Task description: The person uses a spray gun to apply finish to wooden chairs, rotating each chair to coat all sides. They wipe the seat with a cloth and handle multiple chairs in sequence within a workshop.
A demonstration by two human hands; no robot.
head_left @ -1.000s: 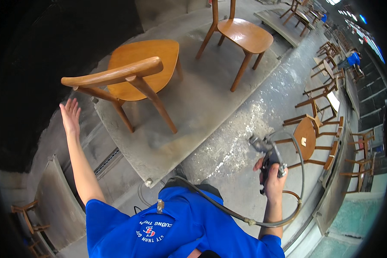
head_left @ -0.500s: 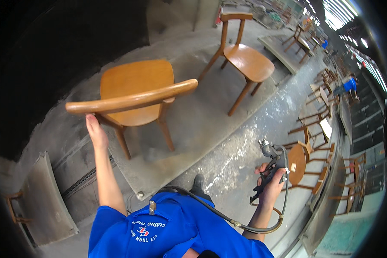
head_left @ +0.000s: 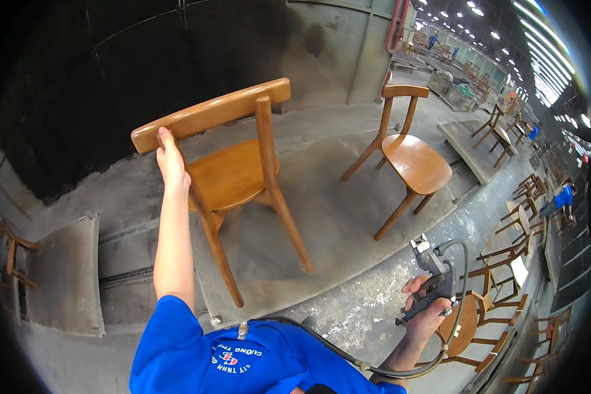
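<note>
My left hand [head_left: 173, 163] grips a back post of a brown wooden chair [head_left: 235, 176], just under its curved backrest. The chair's back faces me, and its seat lies beyond the posts. Whether all its legs touch the grey board below, I cannot tell. In my right hand [head_left: 427, 315] is a dark spray gun [head_left: 438, 279], held away from the chair. A hose [head_left: 400, 373] loops from the gun round my forearm and across my front. Farther right, a second wooden chair [head_left: 417, 163] stands on the same board.
The grey board [head_left: 341, 262] lies under both chairs, with a dark-stained wall [head_left: 177, 72] behind. Several wooden chairs line the right side, close to a round brown wooden piece [head_left: 458, 325]. Another person [head_left: 559, 199] in blue stands far right. A second grey board [head_left: 62, 276] is at left.
The view has tilted up, showing more of the wall and hall. The chair in my left hand now shows its back posts and rear legs. The spray gun stays in my right hand.
</note>
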